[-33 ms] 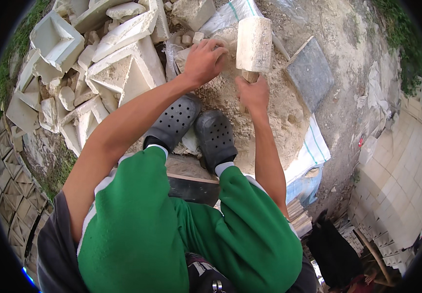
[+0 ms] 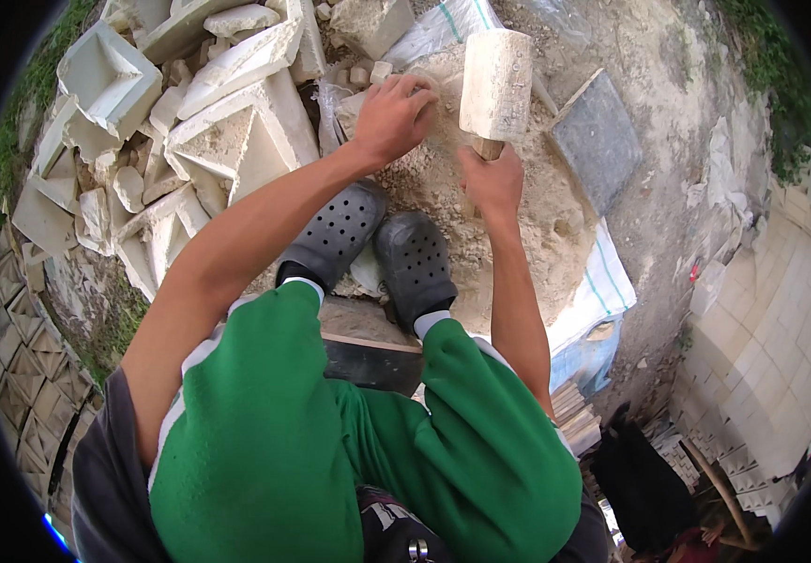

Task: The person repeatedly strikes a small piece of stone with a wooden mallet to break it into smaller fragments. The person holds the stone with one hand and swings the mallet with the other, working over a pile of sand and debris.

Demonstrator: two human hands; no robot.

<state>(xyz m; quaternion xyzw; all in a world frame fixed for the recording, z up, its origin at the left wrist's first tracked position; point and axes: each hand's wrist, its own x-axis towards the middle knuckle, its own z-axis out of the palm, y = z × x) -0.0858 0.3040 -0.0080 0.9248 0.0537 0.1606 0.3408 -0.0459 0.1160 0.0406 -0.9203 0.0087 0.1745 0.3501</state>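
Observation:
A wooden mallet (image 2: 496,86) with a thick, pale, dust-coated head stands head-up in my right hand (image 2: 493,178), whose fingers wrap round its short handle just below the head. To its left, my left hand (image 2: 392,120) reaches low over the crumbled rubble with bent fingers closed. What they grip, if anything, is hidden under the palm. A pale broken chunk (image 2: 349,114) lies beside that hand. Beneath both hands spreads a heap of pale crushed debris (image 2: 518,244) on a white woven sack (image 2: 602,277).
Broken white block pieces (image 2: 236,141) are piled at the left. A flat grey slab (image 2: 597,141) leans right of the mallet. My feet in grey clogs (image 2: 413,263) are close below the hands. Pale stacked tiles (image 2: 752,319) stand far right, near a black cloth (image 2: 644,488).
The mallet and my right hand have shifted slightly to the right, and the mallet head tilts a little more. My left hand stays in place.

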